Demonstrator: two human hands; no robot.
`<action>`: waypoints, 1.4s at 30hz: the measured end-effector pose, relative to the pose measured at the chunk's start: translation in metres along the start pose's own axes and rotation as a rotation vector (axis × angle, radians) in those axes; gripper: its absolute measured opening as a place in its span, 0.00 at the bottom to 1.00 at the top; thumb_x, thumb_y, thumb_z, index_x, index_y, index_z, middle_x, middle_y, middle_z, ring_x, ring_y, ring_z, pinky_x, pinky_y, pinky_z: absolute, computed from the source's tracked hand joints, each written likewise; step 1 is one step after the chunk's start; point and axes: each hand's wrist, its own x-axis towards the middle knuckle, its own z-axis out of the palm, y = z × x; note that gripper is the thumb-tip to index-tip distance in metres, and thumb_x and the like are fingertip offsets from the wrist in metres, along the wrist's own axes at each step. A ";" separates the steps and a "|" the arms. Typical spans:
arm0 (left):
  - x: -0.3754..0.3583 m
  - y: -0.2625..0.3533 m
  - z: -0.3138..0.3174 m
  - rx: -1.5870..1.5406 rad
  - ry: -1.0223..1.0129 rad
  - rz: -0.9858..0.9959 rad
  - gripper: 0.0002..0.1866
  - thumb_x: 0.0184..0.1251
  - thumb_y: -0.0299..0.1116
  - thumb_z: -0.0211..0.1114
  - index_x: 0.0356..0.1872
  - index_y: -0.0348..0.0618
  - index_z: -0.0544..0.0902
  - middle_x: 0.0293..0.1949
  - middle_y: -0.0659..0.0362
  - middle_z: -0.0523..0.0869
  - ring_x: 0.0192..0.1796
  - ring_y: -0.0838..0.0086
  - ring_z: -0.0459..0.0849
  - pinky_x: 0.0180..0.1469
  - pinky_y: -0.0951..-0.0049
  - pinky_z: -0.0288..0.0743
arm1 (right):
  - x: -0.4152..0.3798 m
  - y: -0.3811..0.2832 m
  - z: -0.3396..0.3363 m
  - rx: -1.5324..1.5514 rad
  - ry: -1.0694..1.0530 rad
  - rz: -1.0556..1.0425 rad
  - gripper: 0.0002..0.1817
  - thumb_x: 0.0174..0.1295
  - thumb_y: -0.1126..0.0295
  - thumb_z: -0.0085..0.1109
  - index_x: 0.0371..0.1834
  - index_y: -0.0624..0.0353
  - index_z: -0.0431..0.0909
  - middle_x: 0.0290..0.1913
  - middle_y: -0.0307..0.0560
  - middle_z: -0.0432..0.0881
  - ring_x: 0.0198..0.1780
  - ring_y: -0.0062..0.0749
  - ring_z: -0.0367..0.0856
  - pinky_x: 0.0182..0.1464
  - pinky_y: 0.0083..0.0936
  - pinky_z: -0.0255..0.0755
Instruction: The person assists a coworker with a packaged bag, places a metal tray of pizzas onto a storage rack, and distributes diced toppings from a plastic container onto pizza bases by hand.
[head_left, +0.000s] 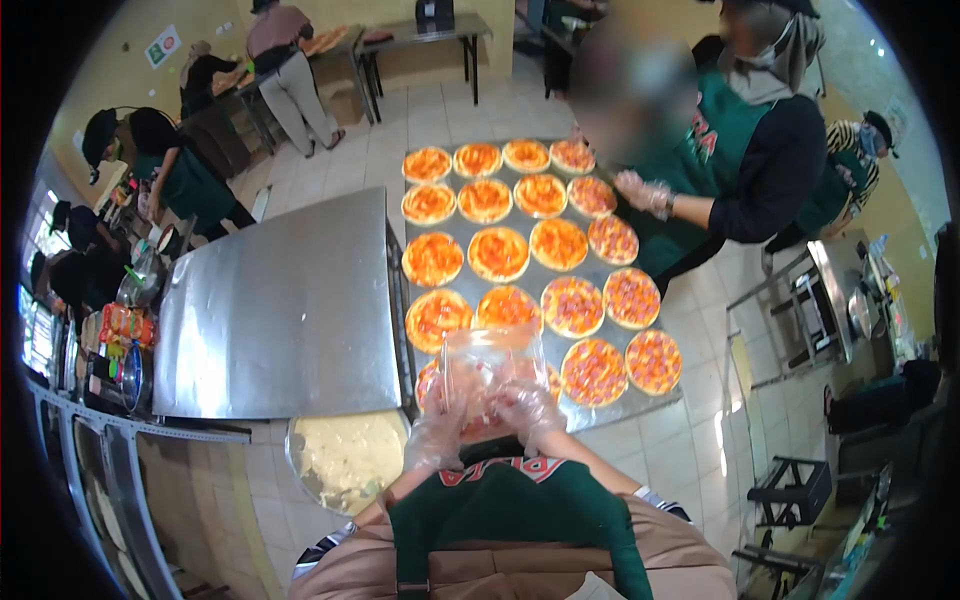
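In front of my apron is a see-through plastic tub with reddish bits of topping in it. My left hand, in a plastic glove, is closed on the tub's left side. The gloved fingers of my right hand are curled at the tub's right side, over the topping; what they pinch, if anything, is hidden. Beyond the tub, rows of pizza bases with red sauce cover a metal table. Those along the right, such as one pizza, carry diced topping. The tub partly covers the nearest bases.
A bare metal table stands to the left, with a large bowl of pale dough or batter below its near edge. Across the pizzas, a co-worker's gloved hand is close to the right row. Other people work farther back.
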 end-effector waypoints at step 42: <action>-0.032 -0.062 0.017 -1.425 0.295 -1.134 0.33 0.61 0.44 0.53 0.63 0.43 0.50 0.27 0.62 0.76 0.30 0.79 0.73 0.34 0.77 0.67 | 0.143 0.040 -0.078 0.895 0.175 0.354 0.11 0.49 0.83 0.50 0.37 0.64 0.69 0.30 0.42 0.75 0.26 0.22 0.73 0.26 0.12 0.68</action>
